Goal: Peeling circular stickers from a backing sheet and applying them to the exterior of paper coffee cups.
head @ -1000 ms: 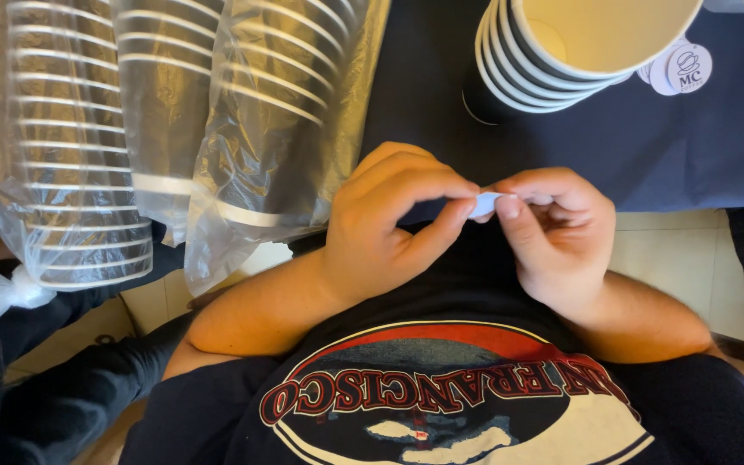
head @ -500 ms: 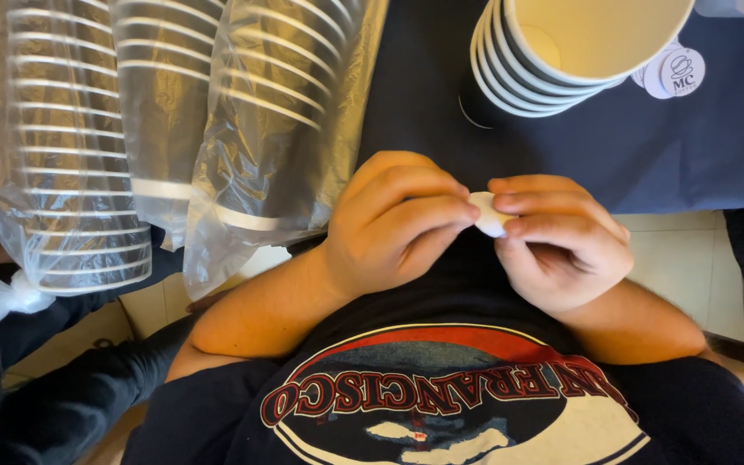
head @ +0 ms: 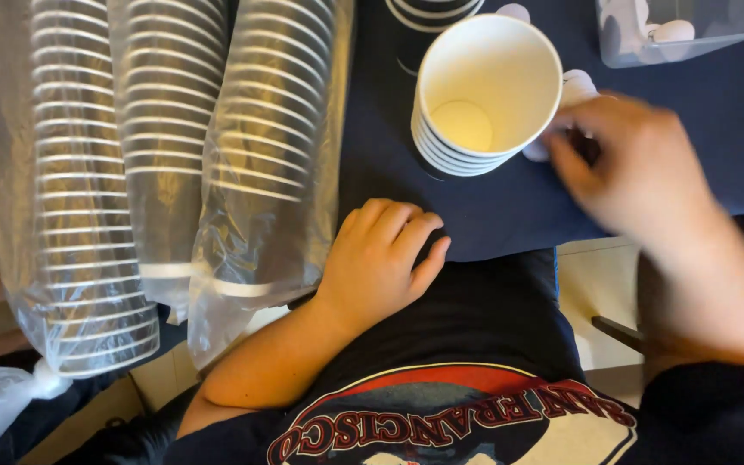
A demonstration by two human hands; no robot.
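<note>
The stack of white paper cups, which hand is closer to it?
Right. The right hand is beside the stack of white paper cups, at its right side. The left hand rests below it on the dark blue cloth.

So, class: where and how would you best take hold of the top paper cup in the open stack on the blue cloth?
Take the top cup at its rolled rim, coming from above, fingers on the outer wall and thumb inside. It stands upright and open-mouthed, nested in the stack, so little of its wall shows. The right hand is beside it.
</note>
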